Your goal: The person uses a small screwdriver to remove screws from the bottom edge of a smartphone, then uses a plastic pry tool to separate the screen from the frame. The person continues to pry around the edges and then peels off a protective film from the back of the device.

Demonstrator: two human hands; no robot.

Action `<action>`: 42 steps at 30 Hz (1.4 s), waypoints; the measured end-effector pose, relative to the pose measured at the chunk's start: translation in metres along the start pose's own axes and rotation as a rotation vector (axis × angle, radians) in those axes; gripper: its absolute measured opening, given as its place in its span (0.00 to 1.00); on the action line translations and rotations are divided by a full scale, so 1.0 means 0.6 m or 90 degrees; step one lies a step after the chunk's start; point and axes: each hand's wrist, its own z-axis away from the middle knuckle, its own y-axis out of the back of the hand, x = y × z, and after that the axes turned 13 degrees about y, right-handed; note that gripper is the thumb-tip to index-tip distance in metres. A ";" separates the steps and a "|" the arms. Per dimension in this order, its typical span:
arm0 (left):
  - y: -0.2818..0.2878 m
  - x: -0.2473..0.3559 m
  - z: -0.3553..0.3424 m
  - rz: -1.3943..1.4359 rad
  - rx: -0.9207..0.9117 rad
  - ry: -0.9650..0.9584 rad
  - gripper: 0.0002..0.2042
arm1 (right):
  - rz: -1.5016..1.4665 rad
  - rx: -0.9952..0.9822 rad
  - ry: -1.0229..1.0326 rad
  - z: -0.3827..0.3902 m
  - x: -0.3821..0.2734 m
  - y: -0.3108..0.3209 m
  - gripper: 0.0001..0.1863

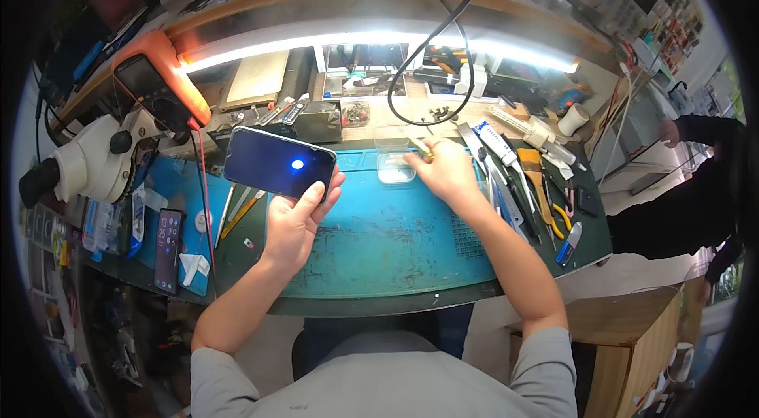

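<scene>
Grey sleeves (379,386) are filling the lower edge, both forearms reaching up over the bench.

Left hand (296,220) is gripping a phone (278,163), thumb on its near edge, fingers wrapped behind; it is being held tilted above the left part of the mat. Slab is flat, dark and glossy, corners rounded, one small blue-white glare spot on the glass.

Right hand (443,169) is resting at the far edge of the mat, fingertips pinched on a small yellowish piece, too small to identify. Hand is lying just beside a clear box (395,167), shallow, square, plastic.

Mat (379,236) is teal, rubbery, scuffed, with a gridded patch at the right.

Tools (518,181) are lying in a row to the right: tweezers, blades, yellow-handled cutters.

Second phone (168,248) is lying flat at the left, screen lit, beside white torn scraps.

Meter (162,86), orange-cased with a dark face, is leaning behind the held phone. White microscope (87,161) is standing far left.

Black cable (431,47) is looping down under the light strip (379,40).
</scene>
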 end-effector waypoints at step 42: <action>-0.004 0.021 0.013 0.012 -0.027 -0.025 0.15 | -0.192 -0.055 -0.051 0.060 -0.031 0.041 0.15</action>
